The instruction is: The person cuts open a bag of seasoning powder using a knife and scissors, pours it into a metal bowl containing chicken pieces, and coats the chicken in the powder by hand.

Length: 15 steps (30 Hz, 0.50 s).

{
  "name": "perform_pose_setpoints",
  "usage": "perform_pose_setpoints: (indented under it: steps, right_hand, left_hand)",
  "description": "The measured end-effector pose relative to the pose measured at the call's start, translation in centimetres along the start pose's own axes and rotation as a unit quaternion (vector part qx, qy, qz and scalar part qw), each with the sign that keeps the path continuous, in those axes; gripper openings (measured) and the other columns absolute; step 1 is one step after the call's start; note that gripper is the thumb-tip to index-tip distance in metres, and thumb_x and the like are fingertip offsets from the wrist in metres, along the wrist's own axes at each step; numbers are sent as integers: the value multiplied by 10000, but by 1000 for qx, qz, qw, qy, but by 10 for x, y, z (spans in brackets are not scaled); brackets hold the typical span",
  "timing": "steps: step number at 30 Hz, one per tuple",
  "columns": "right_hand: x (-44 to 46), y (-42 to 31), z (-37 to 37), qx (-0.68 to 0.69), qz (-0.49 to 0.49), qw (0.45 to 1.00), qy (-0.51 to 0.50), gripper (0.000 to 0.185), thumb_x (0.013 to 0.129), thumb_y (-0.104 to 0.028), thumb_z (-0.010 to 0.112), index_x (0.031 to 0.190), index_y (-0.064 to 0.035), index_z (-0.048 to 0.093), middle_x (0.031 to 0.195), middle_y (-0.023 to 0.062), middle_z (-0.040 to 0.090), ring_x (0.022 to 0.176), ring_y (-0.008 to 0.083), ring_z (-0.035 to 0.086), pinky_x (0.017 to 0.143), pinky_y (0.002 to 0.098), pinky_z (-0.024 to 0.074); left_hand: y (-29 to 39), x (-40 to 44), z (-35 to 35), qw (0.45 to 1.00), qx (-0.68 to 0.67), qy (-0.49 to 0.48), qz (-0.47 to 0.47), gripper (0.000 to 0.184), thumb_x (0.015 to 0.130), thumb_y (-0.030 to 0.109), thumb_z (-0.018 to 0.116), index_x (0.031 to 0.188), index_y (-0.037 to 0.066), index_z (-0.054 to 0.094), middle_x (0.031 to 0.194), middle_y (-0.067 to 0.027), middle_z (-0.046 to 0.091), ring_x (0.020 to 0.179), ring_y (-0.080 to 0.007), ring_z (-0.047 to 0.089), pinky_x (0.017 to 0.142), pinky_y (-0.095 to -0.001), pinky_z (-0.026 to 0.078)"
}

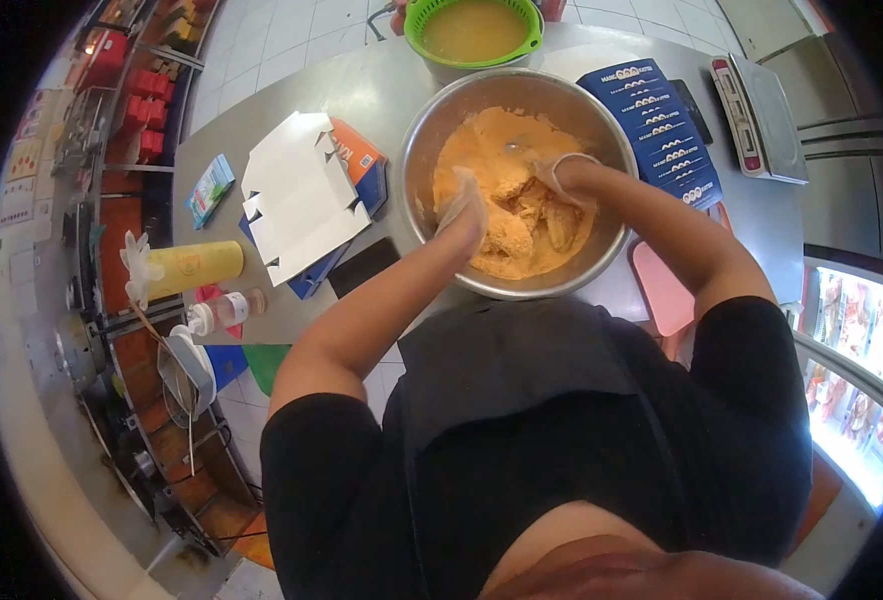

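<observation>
A large steel bowl holds orange breading and several coated pieces of food, perhaps chicken. My left hand, in a clear plastic glove, is inside the bowl at its left side, thumb raised and fingers apart beside a heap of breading. My right hand, also gloved, reaches in from the right, next to the coated pieces. Its fingers are mostly hidden, so a grip cannot be made out. A small shiny spot shows in the breading between the hands.
Behind the bowl stands a green strainer in a pot of cloudy liquid. Blue printed cartons and a scale lie right. At left are a white folded box, a yellow cylinder and a clear bottle. A pink board lies near my right arm.
</observation>
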State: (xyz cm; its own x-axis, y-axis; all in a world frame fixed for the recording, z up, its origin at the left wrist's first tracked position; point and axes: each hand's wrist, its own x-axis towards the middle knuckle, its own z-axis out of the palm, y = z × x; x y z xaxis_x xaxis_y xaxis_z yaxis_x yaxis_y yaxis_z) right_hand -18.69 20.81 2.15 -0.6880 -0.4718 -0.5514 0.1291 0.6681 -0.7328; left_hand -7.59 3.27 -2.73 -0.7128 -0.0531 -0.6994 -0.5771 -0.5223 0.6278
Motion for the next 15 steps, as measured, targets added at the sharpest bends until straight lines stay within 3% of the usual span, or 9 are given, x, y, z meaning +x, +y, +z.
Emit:
perform_pose_setpoints:
  steps: [2,5,8,11,13,15]
  right_hand:
    - [1,-11,6,132,54,990,-18,586,1056,-472,398,1368,-4,563,1361,192,596,1229,295,555,1039,398,430]
    - [33,18,30,55,35,995,79,618,1061,-500,356,1365,-3,563,1332,201,609,1202,304,582,1026,402,437]
    - [10,-9,26,211,8,977,-12,671,1058,-545,323,1347,9,567,1270,214,642,1189,310,600,1018,403,437]
    - [-21,-64,-7,-37,52,995,82,735,1007,-613,437,1338,26,584,1258,179,626,1099,231,587,982,347,447]
    - [-19,-51,-22,-34,-24,998,52,753,993,-630,445,1305,37,604,1199,199,655,1075,267,608,984,358,445]
    - [-19,-37,-35,-85,-23,996,32,728,996,-608,443,1283,37,619,1184,224,667,1083,304,620,996,374,439]
  left_hand:
    - [-5,5,8,999,-33,3,-5,737,1047,615,214,1477,41,385,1416,-195,506,1305,-337,534,1011,-526,515]
    - [6,5,24,993,-91,-56,-50,740,1040,626,191,1476,69,408,1408,-185,525,1251,-340,575,1005,-512,528]
    - [43,-4,36,993,-83,-86,-13,809,1016,683,126,1461,93,455,1365,-190,575,1185,-358,625,1022,-508,521]
    - [66,-6,28,982,-113,-145,48,799,1020,680,133,1466,99,452,1360,-181,581,1201,-345,616,1022,-498,521]
    - [79,-24,18,979,-114,-162,40,792,1021,678,139,1476,102,436,1383,-177,562,1217,-342,603,1025,-497,518]
    - [81,-42,12,983,-97,-158,-8,785,1022,676,144,1486,105,421,1406,-173,542,1233,-340,590,1029,-496,515]
